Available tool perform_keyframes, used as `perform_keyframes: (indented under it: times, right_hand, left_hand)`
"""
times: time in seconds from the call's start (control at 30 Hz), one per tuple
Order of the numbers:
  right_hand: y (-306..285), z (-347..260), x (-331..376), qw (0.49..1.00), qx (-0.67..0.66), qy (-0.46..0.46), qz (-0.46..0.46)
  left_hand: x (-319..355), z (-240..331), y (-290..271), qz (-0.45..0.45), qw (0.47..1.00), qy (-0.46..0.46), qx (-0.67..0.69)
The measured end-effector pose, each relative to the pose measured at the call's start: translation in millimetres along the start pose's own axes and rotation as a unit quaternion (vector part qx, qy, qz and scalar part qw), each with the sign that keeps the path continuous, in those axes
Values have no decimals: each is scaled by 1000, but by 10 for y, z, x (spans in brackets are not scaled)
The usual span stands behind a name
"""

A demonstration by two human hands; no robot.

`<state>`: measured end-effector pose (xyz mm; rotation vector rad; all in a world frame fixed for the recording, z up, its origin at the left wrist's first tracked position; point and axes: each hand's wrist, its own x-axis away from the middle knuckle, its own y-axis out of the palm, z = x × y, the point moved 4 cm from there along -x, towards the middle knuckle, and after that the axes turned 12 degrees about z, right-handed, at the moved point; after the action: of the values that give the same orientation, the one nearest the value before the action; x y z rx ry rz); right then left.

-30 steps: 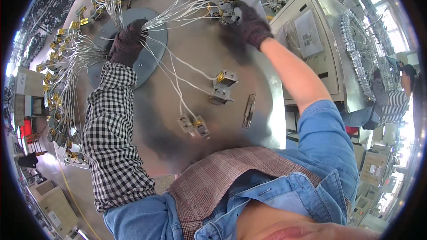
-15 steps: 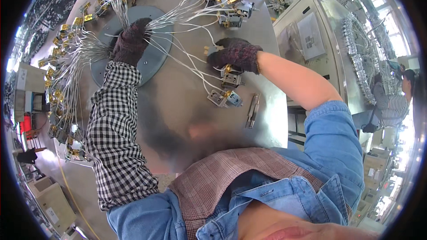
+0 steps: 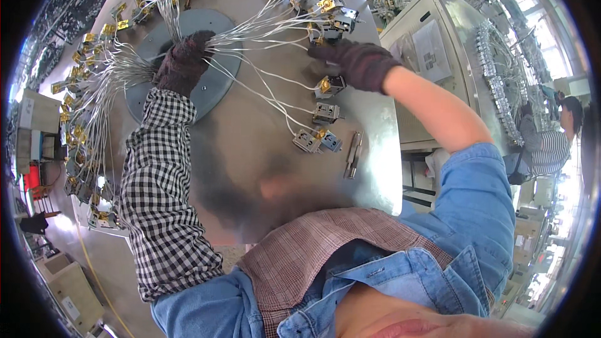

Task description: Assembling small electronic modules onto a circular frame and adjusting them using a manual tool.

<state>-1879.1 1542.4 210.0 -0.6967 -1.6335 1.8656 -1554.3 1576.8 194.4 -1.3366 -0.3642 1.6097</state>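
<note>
My left hand, in a dark knitted glove, is closed around a bundle of thin silvery wires over a round grey disc. The wires fan out to small metal boxes with brass-coloured parts, which look like thermostats. My right hand, gloved too, holds nothing that I can see. Its fingers point left, close below a thermostat in the upper right cluster; whether they touch it I cannot tell. Below that hand lie another thermostat, one more and a pair side by side.
A slim metal tool lies near the right edge of the shiny metal table. More wired thermostats line the left side. Beyond the table's right edge stands a beige cabinet. A person in a striped top is farther right.
My right hand has let go of a thermostat, which now lies on the table, and has moved up and right toward the upper cluster. The left hand keeps its grip on the wires.
</note>
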Motion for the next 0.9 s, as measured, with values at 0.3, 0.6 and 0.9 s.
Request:
perform_keyframes:
  times: [0.3,0.6,0.9]
  right_hand:
    - [-41,768,-167,710,-608,330,135]
    - [-63,265,353,934,-322,119,99]
    - [-395,106,440,822,-473,165,-271]
  left_hand:
    - [-120,68,34,29,997,52,-51]
    - [-136,113,-55,-13,999,34,-25]
    - [-108,64,-7,-37,999,23,-29]
